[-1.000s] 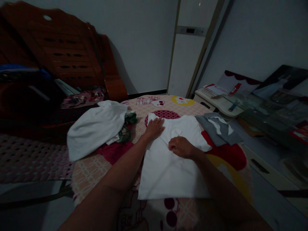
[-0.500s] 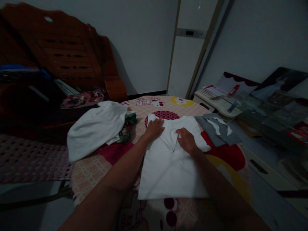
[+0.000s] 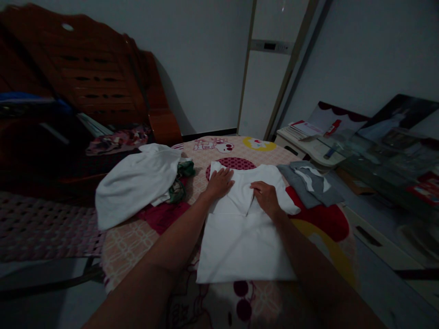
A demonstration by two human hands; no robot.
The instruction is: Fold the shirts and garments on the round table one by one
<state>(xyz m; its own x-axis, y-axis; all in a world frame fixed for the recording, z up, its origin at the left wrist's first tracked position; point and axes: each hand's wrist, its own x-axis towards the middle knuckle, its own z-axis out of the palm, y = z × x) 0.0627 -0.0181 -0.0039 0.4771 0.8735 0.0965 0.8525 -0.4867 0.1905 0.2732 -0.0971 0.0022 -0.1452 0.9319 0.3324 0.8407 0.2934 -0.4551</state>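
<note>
A white shirt lies spread on the round table, its neck end away from me and part of it folded over on top. My left hand rests flat on the upper left of the shirt, fingers stretched out. Toward its right side, my right hand has thumb and fingers pinched together on a fold of the white cloth. A slanting edge of that fold runs down just left of the right hand. The fingertips of the right hand are partly hidden.
A patterned tablecloth covers the table. On the left lies a heap of white cloth over green and dark red garments. Grey folded clothing lies at the right. Beyond are a wooden bench and a glass-topped stand.
</note>
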